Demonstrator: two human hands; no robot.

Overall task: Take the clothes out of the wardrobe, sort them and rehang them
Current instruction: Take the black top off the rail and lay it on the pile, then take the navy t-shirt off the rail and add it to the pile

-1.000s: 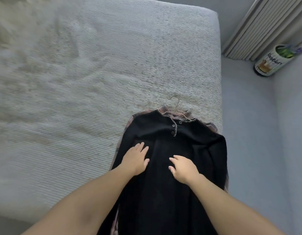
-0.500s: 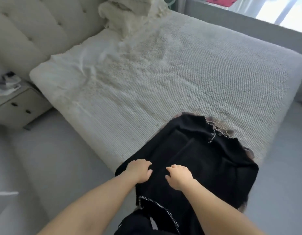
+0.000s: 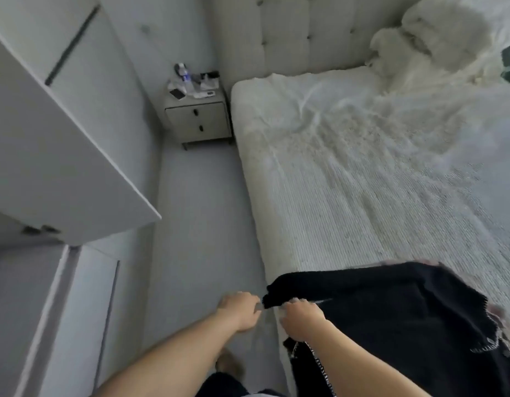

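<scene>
Black knit garment [image 3: 391,308] with pale stitched edging, spread over the near corner of the bed [image 3: 362,181] and hanging down off its side toward the floor; a bit of pinkish fabric [image 3: 497,313] peeking out from beneath at the right edge. Right hand [image 3: 301,320] at the garment's left corner, fingers curled down onto the dark cloth at the mattress edge, apparently gripping a fold, though blurred by motion. Left hand [image 3: 239,310] just beside that same corner, over the floor, fingers loosely curled with fingertips close to the cloth's tip; contact or hold impossible to tell, nothing plainly gripped. Both forearms bare, reaching in from the bottom of the view. Further out, pale ribbed bedcover, rumpled toward the head of the bed, with a heap of fluffy cream bedding [image 3: 437,32] against the tufted headboard [image 3: 299,32]. Left of the bed, a two-drawer nightstand [image 3: 198,121] carrying small clutter, including a phone-like slab and a bottle; no readable labels or writing anywhere. Far left, a white wardrobe door [image 3: 62,156] standing open over the grey floor [image 3: 202,224].
</scene>
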